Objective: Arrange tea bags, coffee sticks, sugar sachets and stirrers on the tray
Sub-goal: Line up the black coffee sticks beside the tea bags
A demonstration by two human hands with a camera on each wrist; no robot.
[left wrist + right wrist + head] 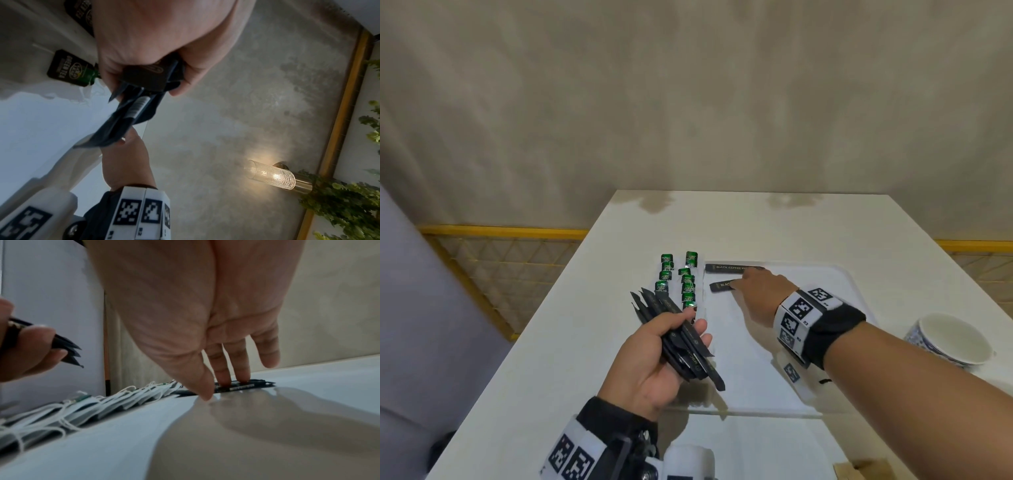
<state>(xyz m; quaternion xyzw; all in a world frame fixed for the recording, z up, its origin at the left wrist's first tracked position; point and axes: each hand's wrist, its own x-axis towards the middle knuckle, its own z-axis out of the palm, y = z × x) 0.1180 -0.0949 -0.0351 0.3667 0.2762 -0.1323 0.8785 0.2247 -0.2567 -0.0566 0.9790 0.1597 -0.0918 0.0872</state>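
My left hand [688, 330] grips a bundle of black coffee sticks [681, 342] above the table, left of the tray; the same bundle [135, 105] shows in the left wrist view. Two black coffee sticks lie on the pale tray [808, 359]: one [732, 268] at the far edge, a second [720, 286] just nearer. My right hand [748, 279] rests straight fingers [224, 379] on the second stick [246, 386], its thumb touching the tray. Green tea bags [678, 279] lie in two columns by the tray's left edge, strings [98, 404] trailing.
A blue and white bowl [952, 339] stands on the white table [592, 325] right of the tray. A brown cardboard piece [859, 471] shows at the bottom right. A yellow rail [500, 231] runs beyond the table's left side, with a wall behind.
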